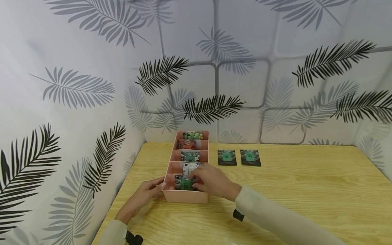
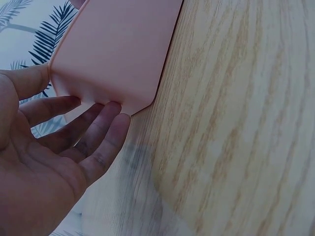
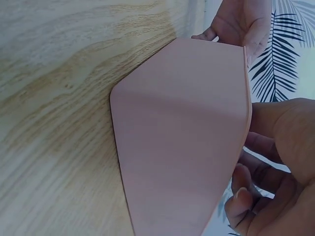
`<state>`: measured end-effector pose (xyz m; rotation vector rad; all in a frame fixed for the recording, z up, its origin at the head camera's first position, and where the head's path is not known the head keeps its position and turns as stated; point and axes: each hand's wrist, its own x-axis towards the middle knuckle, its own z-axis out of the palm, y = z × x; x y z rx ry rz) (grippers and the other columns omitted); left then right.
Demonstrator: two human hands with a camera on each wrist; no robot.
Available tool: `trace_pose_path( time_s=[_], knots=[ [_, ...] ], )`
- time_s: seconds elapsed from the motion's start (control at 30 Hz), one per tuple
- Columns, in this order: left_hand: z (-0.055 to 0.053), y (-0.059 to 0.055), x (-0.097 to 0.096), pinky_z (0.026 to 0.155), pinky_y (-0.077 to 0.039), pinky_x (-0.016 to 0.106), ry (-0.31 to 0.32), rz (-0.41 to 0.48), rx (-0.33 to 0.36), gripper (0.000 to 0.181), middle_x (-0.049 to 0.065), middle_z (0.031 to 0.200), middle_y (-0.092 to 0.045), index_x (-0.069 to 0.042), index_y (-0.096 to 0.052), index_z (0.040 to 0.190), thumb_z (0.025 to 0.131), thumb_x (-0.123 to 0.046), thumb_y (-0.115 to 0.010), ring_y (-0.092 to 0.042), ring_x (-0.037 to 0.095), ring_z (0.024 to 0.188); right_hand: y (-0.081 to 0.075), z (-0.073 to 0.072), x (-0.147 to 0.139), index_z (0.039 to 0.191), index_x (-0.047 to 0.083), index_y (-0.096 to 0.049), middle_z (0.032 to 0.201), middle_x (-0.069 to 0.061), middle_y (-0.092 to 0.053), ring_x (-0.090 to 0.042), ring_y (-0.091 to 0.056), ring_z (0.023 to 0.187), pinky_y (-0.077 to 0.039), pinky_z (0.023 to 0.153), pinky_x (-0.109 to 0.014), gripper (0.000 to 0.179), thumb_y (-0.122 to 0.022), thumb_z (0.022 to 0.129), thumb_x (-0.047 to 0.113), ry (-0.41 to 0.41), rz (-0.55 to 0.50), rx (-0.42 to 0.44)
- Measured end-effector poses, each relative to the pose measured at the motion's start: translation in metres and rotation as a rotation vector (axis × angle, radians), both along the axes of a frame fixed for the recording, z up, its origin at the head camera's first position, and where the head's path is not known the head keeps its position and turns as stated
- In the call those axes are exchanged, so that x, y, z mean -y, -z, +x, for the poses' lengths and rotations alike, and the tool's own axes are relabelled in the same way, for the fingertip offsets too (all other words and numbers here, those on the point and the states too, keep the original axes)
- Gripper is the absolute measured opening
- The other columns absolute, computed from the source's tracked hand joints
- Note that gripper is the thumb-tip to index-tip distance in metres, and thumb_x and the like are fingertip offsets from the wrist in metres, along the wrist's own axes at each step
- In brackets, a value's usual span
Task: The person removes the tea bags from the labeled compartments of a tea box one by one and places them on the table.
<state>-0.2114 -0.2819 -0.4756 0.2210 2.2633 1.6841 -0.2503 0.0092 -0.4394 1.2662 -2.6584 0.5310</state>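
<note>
A long pink organizer box (image 1: 185, 196) with a row of compartments stands on the table. My left hand (image 1: 147, 194) holds its near left corner, thumb at the rim and fingertips against the outer wall (image 2: 113, 54). My right hand (image 1: 214, 180) reaches over the right rim into the near end. Its thumb and index finger pinch the right side of a dark packet with a green label (image 1: 184, 183) in the nearest compartment. In the right wrist view, the box wall (image 3: 182, 147) hides the fingertips of the right hand (image 3: 280, 167).
Behind, in the box, sit a white packet (image 1: 190, 167), another dark packet (image 1: 190, 156), a red packet (image 1: 186, 144) and a green packet (image 1: 193, 135). Two dark packets, one left (image 1: 227, 157) and one right (image 1: 250, 157), lie on the wooden table (image 1: 306, 190). A leaf-patterned wall covering (image 1: 245, 129) rises behind.
</note>
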Motion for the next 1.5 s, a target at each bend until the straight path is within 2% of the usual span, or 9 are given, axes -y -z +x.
trace_pose_path(
  time_s=[0.13,0.27,0.5,0.63,0.73,0.97,1.23,1.37,1.5],
  knots=[
    [0.001,-0.001,-0.001,0.089,-0.050,0.046,-0.003,0.000,-0.005,0.064,0.019,0.147,-0.037,-0.006,-0.038,0.146,0.096,-0.041,-0.055,-0.061,0.027,0.105,0.000,0.004,0.001,0.108,0.021,-0.069,0.072,0.013,-0.056,-0.009,-0.044,0.071,-0.040,0.055,-0.024,0.027,-0.075,0.084,0.033,0.045,0.035,-0.042],
    [0.002,-0.002,-0.002,0.089,-0.050,0.046,-0.005,-0.002,-0.003,0.064,0.019,0.147,-0.037,-0.006,-0.038,0.147,0.096,-0.041,-0.055,-0.061,0.026,0.106,0.000,0.008,0.001,0.114,0.021,-0.065,0.069,0.011,-0.057,-0.010,-0.044,0.070,-0.037,0.048,-0.021,0.035,-0.075,0.083,0.033,0.068,0.012,-0.015],
    [0.000,-0.001,-0.002,0.089,-0.051,0.045,-0.005,0.002,-0.001,0.063,0.017,0.146,-0.039,-0.008,-0.039,0.146,0.096,-0.042,-0.055,-0.059,0.026,0.110,0.001,0.011,0.004,0.118,0.019,-0.062,0.079,0.002,-0.066,-0.009,-0.051,0.070,-0.045,0.055,-0.024,0.039,-0.076,0.083,0.027,0.078,-0.081,0.054],
    [-0.001,0.000,-0.002,0.089,-0.051,0.044,-0.001,0.003,-0.002,0.062,0.016,0.147,-0.039,-0.008,-0.039,0.146,0.096,-0.042,-0.054,-0.058,0.026,0.112,0.001,0.009,0.006,0.118,0.017,-0.063,0.081,0.005,-0.068,-0.006,-0.058,0.071,-0.050,0.062,-0.024,0.037,-0.075,0.084,0.025,0.075,-0.102,0.119],
    [0.000,-0.001,-0.002,0.090,-0.050,0.046,0.013,0.005,-0.011,0.062,0.017,0.148,-0.036,-0.007,-0.038,0.147,0.097,-0.041,-0.053,-0.058,0.026,0.113,0.001,0.008,0.007,0.117,0.016,-0.064,0.078,0.009,-0.066,-0.001,-0.058,0.067,-0.049,0.059,-0.020,0.036,-0.075,0.085,0.025,0.072,-0.101,0.161],
    [0.001,-0.002,-0.001,0.090,-0.050,0.047,0.019,0.006,-0.015,0.063,0.017,0.149,-0.034,-0.007,-0.036,0.147,0.097,-0.041,-0.053,-0.058,0.027,0.112,-0.003,0.005,0.008,0.117,0.014,-0.066,0.075,0.010,-0.064,0.002,-0.053,0.063,-0.048,0.056,-0.018,0.034,-0.074,0.085,0.025,0.066,-0.084,0.186],
    [0.000,0.000,0.000,0.090,-0.050,0.047,0.015,0.000,-0.015,0.062,0.017,0.149,-0.035,-0.007,-0.037,0.147,0.097,-0.041,-0.053,-0.058,0.027,0.112,-0.004,0.007,0.009,0.099,0.016,-0.069,0.072,0.012,-0.058,-0.002,-0.051,0.062,-0.045,0.054,-0.020,0.016,-0.074,0.086,0.023,0.068,-0.127,0.184],
    [0.000,0.001,0.000,0.089,-0.050,0.047,0.011,-0.007,-0.017,0.063,0.018,0.149,-0.035,-0.006,-0.037,0.147,0.097,-0.041,-0.053,-0.059,0.027,0.109,-0.005,0.011,0.011,0.111,0.014,-0.065,0.073,0.012,-0.061,0.002,-0.051,0.058,-0.045,0.052,-0.018,0.028,-0.072,0.087,0.025,0.097,-0.109,0.151],
    [0.000,0.001,0.000,0.089,-0.051,0.046,0.011,-0.006,-0.019,0.062,0.018,0.148,-0.036,-0.006,-0.038,0.147,0.097,-0.041,-0.053,-0.058,0.027,0.112,-0.007,0.016,0.012,0.123,0.011,-0.057,0.068,0.012,-0.059,0.000,-0.048,0.049,-0.042,0.046,-0.019,0.042,-0.073,0.086,0.026,0.104,-0.099,0.171]
  ],
)
